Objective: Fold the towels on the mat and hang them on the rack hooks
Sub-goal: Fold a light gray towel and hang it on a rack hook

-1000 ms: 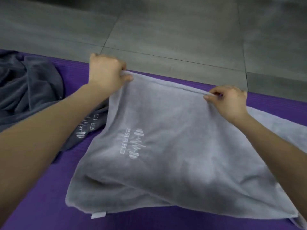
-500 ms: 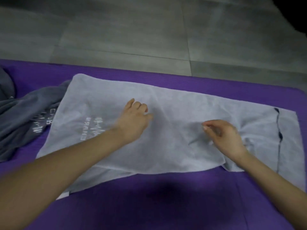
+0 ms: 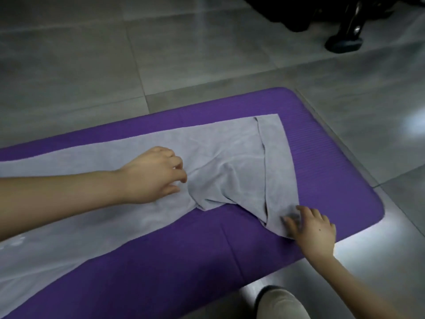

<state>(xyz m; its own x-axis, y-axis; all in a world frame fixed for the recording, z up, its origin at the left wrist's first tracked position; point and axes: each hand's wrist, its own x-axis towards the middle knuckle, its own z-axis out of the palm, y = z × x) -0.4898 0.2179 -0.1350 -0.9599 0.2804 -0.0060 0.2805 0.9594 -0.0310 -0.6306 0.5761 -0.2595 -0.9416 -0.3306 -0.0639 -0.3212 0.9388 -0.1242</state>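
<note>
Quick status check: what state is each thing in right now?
Light grey towel: spread on the mat, right end bunched and folded over.
Purple mat: flat on the floor.
Left hand: fingers curled, resting on the towel.
Right hand: open, fingers on the towel's corner.

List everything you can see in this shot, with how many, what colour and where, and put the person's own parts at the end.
towel: one, light grey, spread along the mat, bunched and wrinkled near its right end
mat: one, purple, on the floor under the towel
floor: grey tiles, all around the mat
dark objects: black, top right on the floor, too unclear to name
left hand: one, resting on the towel's middle, fingers curled
right hand: one, fingers spread on the towel's near right corner
knee: one, pale grey trousers, bottom edge
</note>
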